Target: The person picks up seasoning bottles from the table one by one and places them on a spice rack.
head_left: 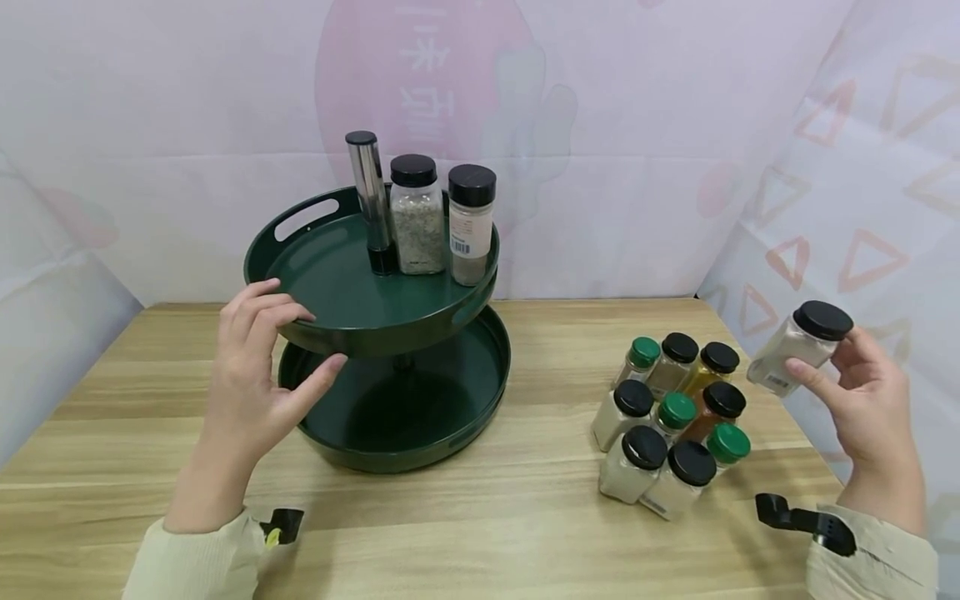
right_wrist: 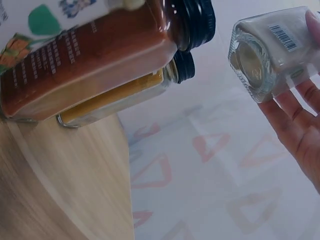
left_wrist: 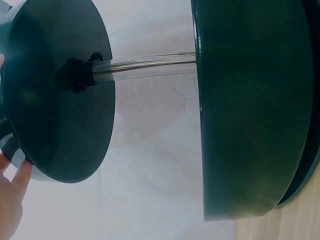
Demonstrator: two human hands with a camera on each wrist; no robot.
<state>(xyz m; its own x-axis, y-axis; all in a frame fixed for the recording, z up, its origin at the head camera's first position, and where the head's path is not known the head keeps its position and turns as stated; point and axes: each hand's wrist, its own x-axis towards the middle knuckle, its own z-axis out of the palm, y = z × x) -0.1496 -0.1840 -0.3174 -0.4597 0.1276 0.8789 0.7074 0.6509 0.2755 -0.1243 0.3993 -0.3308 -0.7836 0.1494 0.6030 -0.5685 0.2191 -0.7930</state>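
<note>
A dark green two-tier round rack [head_left: 397,458] stands on the table at centre left. My left hand [head_left: 262,367] holds the front left rim of its upper tray [head_left: 330,292], with the fingers over the edge and the thumb below. In the left wrist view, fingertips of the left hand [left_wrist: 12,192] meet this rim near a handle slot. My right hand [head_left: 873,400] grips a square glass spice jar [head_left: 795,350] with a black lid, raised and tilted at the far right. The right wrist view shows the jar's glass base [right_wrist: 250,65] and a barcode label.
On the upper tray stand a slim metallic grinder [head_left: 371,200], a jar of greenish flakes [head_left: 417,225] and a labelled round jar [head_left: 471,242]. Several spice jars [head_left: 630,471] with black or green lids cluster on the wooden table [head_left: 525,533] at right. Patterned cloth [head_left: 637,125] hangs behind.
</note>
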